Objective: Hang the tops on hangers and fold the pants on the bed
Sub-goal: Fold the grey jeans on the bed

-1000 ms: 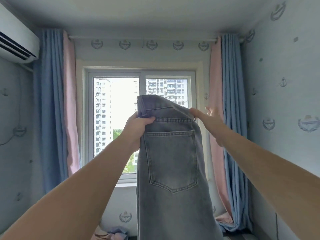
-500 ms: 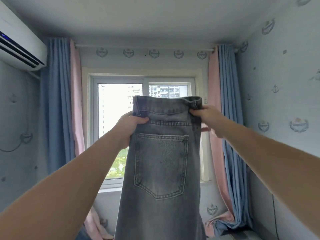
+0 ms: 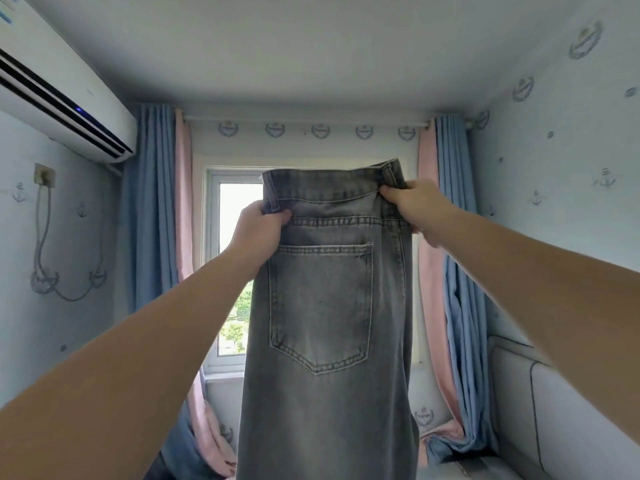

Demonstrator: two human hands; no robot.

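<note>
grey jeans (image 3: 329, 323) hang full length in front of the window (image 3: 235, 271), back pocket facing the person, doubled so one leg lies over the other. left hand (image 3: 258, 233) pinches the waistband corner on the window's side, right hand (image 3: 415, 209) grips the other corner nearer the blue and pink curtain (image 3: 450, 289). an air conditioner (image 3: 59, 91) sits high up, left of the window.

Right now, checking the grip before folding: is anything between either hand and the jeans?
Nothing visible: the left hand and right hand each grip the grey jeans directly at the waistband corners.
</note>
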